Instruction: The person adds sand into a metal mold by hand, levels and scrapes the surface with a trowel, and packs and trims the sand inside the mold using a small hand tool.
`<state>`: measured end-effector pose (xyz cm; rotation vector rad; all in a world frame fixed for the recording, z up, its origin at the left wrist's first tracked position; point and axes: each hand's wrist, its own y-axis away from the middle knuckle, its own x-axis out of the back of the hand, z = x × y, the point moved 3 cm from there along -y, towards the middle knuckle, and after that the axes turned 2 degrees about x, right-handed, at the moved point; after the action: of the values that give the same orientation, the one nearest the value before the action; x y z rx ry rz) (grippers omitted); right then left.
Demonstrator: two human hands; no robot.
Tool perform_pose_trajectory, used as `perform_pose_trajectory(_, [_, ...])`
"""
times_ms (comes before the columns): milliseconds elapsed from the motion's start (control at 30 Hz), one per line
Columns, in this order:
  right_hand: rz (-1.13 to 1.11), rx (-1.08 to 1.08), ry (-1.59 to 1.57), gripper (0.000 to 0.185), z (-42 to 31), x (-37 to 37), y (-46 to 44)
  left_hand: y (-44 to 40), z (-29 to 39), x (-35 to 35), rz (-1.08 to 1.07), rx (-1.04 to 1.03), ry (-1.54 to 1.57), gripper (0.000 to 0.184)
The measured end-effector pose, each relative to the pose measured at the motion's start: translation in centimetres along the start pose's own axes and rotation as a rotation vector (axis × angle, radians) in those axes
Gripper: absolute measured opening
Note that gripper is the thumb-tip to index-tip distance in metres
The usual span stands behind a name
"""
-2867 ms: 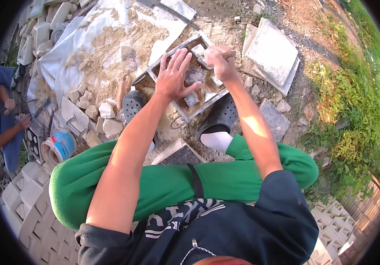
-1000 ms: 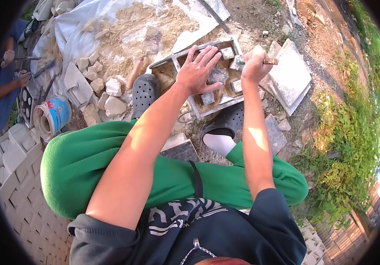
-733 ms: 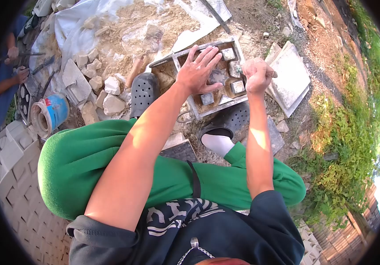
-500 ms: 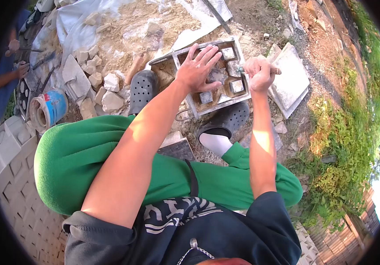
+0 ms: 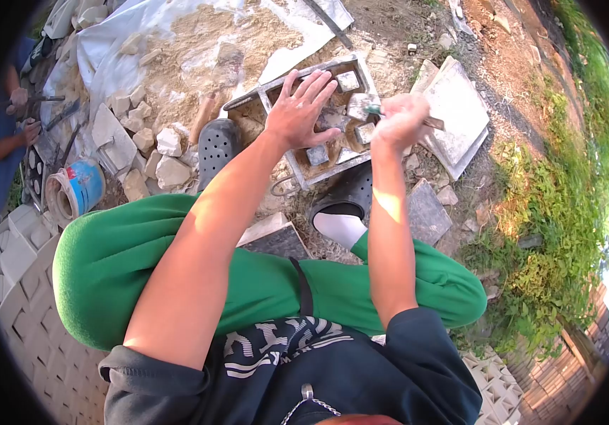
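My left hand lies with fingers spread over a metal frame mould, covering its middle. Several square, pale blocks, one a light block at the far side, show inside the frame between its walls. My right hand is closed round a wooden-handled tool at the frame's right side. Its greenish neck points left over the mould; the working end cannot be told clearly from the block there. Sandy material lies in the frame's left section.
Pale slabs are stacked to the right. Stones, a blue bucket and a white sheet with sand lie to the left. Another person's hands hold tools at far left. My dark clogs flank the mould.
The whole view has shifted, so the mould appears further left. My right hand has moved slightly in over the mould's right edge with the tool. My left hand keeps its place on the frame.
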<state>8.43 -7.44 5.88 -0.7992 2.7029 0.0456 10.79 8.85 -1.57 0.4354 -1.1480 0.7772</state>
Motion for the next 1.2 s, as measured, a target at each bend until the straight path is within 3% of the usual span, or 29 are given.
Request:
perform_pose_trajectory(33, [-0.027,0.023,0.115,0.038,1.0,-0.4,0.3,0.1,0.2,0.2,0.002,-0.005,0.005,0.093])
perform_pose_trajectory(100, [-0.083,-0.113,-0.007,0.038,0.9,0.0,-1.1,-0.1,0.1,0.3,-0.016,0.002,0.022,0.095])
perform_pose_trajectory(167, [0.092,-0.156,-0.077,0.038,-1.6,-0.4,-0.9,0.0,0.0,0.2,0.004,-0.003,0.029,0.095])
perform_pose_trajectory(233, [0.119,-0.142,-0.117,0.038,-0.3,0.5,-0.7,0.0,-0.1,0.2,0.004,-0.009,0.04,0.095])
perform_pose_trajectory(300, [-0.035,0.077,0.144,0.039,1.1,-0.3,0.4,0.0,-0.1,0.3,-0.008,-0.006,0.018,0.094])
perform_pose_trajectory(333, [-0.083,-0.044,0.077,0.039,1.2,-0.5,0.1,-0.1,0.0,0.2,-0.02,-0.006,-0.003,0.093])
perform_pose_trajectory(467, [0.042,-0.108,-0.072,0.039,-2.4,-0.9,-1.0,-0.2,-0.2,-0.1,-0.002,0.001,0.001,0.093])
perform_pose_trajectory(567, [0.045,0.076,-0.016,0.038,0.4,0.1,0.0,0.0,0.0,0.1,0.012,-0.011,0.01,0.094])
perform_pose_trajectory(600, [-0.105,0.015,0.012,0.038,1.1,-0.7,0.6,0.0,0.0,0.2,-0.005,-0.01,0.025,0.094])
perform_pose_trajectory(633, [-0.12,-0.058,0.003,0.037,1.3,-0.8,0.3,-0.1,0.0,0.2,-0.02,-0.008,0.038,0.094])
perform_pose_trajectory(833, [0.158,-0.055,-0.032,0.037,-1.3,-0.2,0.0,0.0,-0.1,-0.1,0.037,-0.017,0.005,0.093])
perform_pose_trajectory(967, [0.041,-0.07,0.077,0.037,-0.1,-0.8,-0.5,-0.2,-0.1,0.0,0.017,-0.015,0.016,0.092])
perform_pose_trajectory(1100, [-0.088,-0.1,-0.181,0.035,0.2,1.0,-0.1,0.0,0.0,0.3,0.02,-0.013,0.026,0.093])
perform_pose_trajectory(1167, [-0.403,-0.057,-0.001,0.035,1.3,0.0,0.1,-0.3,0.1,0.3,0.006,-0.023,0.042,0.094])
perform_pose_trajectory(1200, [-0.484,-0.143,-0.019,0.034,0.3,-0.4,-0.7,-0.4,0.0,0.2,0.026,-0.022,0.03,0.092])
